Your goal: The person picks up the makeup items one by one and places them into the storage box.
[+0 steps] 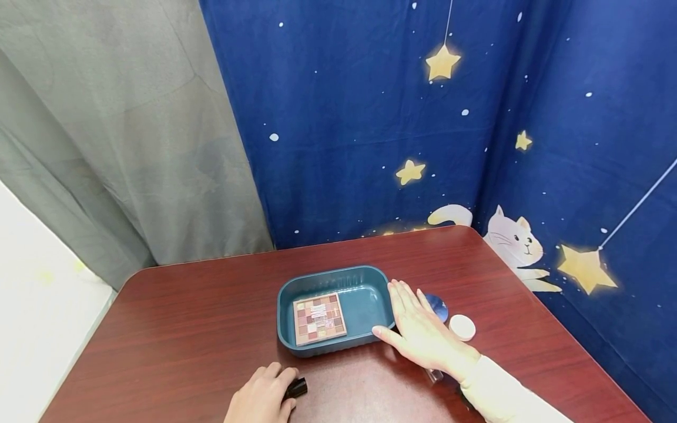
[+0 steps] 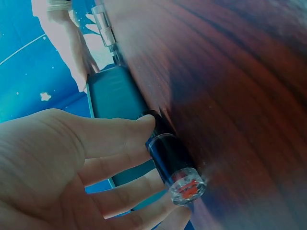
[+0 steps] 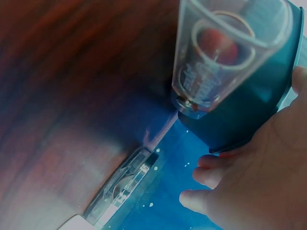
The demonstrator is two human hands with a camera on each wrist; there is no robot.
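Note:
Between the thumb and fingers of my left hand [image 1: 262, 392] is a black cylindrical tube [image 2: 170, 153], perhaps a lipstick, with a clear end showing red. The hand is low over the table, in front of a teal tray [image 1: 366, 305]. In the tray's left half lies a square eyeshadow palette [image 1: 319, 319] with many small colour pans. My right hand [image 1: 423, 332] has its fingers extended and touches the tray's right rim. No object is held in it. The left wrist view shows the black tube's clear end closest to the camera.
Right of the tray, partly behind my right hand, are a blue round item [image 1: 436, 306] and a white round item [image 1: 462, 327]. A clear container [image 3: 211, 72] stands beside the tray. The reddish-brown table [image 1: 201, 317] has curtains [image 1: 359, 117] behind it.

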